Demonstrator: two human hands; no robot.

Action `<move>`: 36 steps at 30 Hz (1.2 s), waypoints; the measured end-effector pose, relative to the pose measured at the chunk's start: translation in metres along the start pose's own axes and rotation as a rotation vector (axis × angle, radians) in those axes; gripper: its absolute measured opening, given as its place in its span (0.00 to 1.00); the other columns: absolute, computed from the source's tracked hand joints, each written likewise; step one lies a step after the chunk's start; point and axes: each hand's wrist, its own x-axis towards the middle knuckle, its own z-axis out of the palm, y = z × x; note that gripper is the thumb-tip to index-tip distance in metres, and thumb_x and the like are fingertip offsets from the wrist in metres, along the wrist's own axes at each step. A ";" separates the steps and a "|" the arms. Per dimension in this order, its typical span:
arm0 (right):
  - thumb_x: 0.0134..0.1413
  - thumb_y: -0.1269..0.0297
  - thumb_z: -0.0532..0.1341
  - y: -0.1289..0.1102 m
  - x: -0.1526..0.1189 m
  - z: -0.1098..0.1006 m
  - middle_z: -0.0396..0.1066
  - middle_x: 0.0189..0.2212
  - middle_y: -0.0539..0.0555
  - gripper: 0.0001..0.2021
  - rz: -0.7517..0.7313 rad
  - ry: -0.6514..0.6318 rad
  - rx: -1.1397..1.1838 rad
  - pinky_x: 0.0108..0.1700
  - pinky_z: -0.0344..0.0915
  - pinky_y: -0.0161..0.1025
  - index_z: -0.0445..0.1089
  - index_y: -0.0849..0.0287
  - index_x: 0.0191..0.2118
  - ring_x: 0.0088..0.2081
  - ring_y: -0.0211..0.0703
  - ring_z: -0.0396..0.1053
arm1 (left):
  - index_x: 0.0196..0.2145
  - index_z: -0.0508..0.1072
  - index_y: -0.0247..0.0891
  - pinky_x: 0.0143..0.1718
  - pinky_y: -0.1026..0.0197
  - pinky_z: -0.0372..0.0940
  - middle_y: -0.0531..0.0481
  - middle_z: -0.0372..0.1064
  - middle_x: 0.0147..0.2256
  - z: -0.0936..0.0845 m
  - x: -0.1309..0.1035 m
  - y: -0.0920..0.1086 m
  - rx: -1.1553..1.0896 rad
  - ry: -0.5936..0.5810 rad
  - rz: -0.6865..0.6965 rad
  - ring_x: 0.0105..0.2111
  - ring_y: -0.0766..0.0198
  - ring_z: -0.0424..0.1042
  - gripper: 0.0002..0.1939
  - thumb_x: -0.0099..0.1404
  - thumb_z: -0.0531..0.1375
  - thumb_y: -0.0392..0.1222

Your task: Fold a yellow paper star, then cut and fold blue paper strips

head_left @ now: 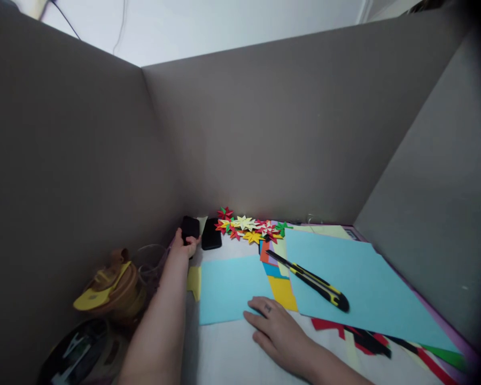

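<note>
R hand lies palm-down nearest the cam w/ its forearm, fingers loosely spread at the lower R corner of a small blue sheet; grip wide, holding nothing. L hand is at the far L of the surface, grip closed round a black case-like item, just beside a black phone. Containers: brown bag w/ yellow flap, L side by the grey panel; contents can't be seen. Paper stars, multicol., sit loose at the back. Cutter lies on a large blue sheet, R side; paper scraps below.
</note>
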 end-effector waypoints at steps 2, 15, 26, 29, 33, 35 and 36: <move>0.56 0.65 0.55 0.000 0.000 0.000 0.63 0.55 0.59 0.20 -0.003 0.008 0.001 0.57 0.57 0.53 0.65 0.53 0.55 0.57 0.53 0.57 | 0.45 0.61 0.32 0.06 0.74 0.53 0.46 0.63 0.33 -0.001 -0.005 0.003 -0.055 -0.017 -0.038 0.13 0.79 0.53 0.24 0.66 0.47 0.57; 0.57 0.64 0.56 0.006 -0.001 0.008 0.64 0.53 0.58 0.19 -0.029 0.080 -0.045 0.56 0.57 0.50 0.66 0.53 0.54 0.55 0.51 0.59 | 0.36 0.67 0.30 0.17 0.73 0.61 0.45 0.70 0.31 -0.046 -0.071 -0.103 0.567 -0.142 0.094 0.18 0.74 0.65 0.10 0.63 0.57 0.42; 0.57 0.62 0.57 0.008 -0.001 0.012 0.65 0.53 0.58 0.19 -0.067 0.142 -0.163 0.53 0.60 0.50 0.65 0.51 0.55 0.55 0.52 0.59 | 0.46 0.72 0.38 0.43 0.54 0.63 0.43 0.70 0.45 -0.115 -0.120 -0.158 2.299 -0.634 1.154 0.43 0.57 0.66 0.16 0.65 0.50 0.31; 0.57 0.61 0.58 0.009 -0.004 0.012 0.69 0.48 0.58 0.14 -0.051 0.204 -0.235 0.49 0.63 0.48 0.70 0.55 0.48 0.50 0.51 0.63 | 0.42 0.74 0.38 0.41 0.54 0.64 0.44 0.71 0.45 -0.110 -0.126 -0.155 2.512 -0.569 1.127 0.42 0.55 0.67 0.13 0.65 0.51 0.34; 0.58 0.63 0.57 0.018 -0.008 0.012 0.75 0.37 0.59 0.12 0.043 0.323 -0.377 0.41 0.66 0.45 0.75 0.63 0.32 0.40 0.49 0.68 | 0.33 0.77 0.36 0.39 0.50 0.62 0.42 0.70 0.46 -0.103 -0.141 -0.143 2.688 -0.342 1.080 0.45 0.49 0.67 0.13 0.64 0.53 0.39; 0.58 0.64 0.57 0.023 -0.011 0.008 0.75 0.33 0.60 0.14 0.082 0.387 -0.430 0.38 0.66 0.46 0.74 0.63 0.25 0.37 0.49 0.69 | 0.28 0.76 0.34 0.38 0.49 0.61 0.38 0.71 0.44 -0.100 -0.147 -0.137 2.739 -0.232 1.074 0.45 0.46 0.66 0.15 0.64 0.52 0.40; 0.58 0.64 0.57 0.024 -0.012 0.005 0.76 0.33 0.60 0.15 0.087 0.422 -0.433 0.38 0.66 0.46 0.73 0.63 0.24 0.37 0.49 0.69 | 0.26 0.76 0.33 0.38 0.49 0.61 0.37 0.71 0.42 -0.098 -0.148 -0.135 2.747 -0.185 1.076 0.44 0.46 0.67 0.16 0.65 0.52 0.40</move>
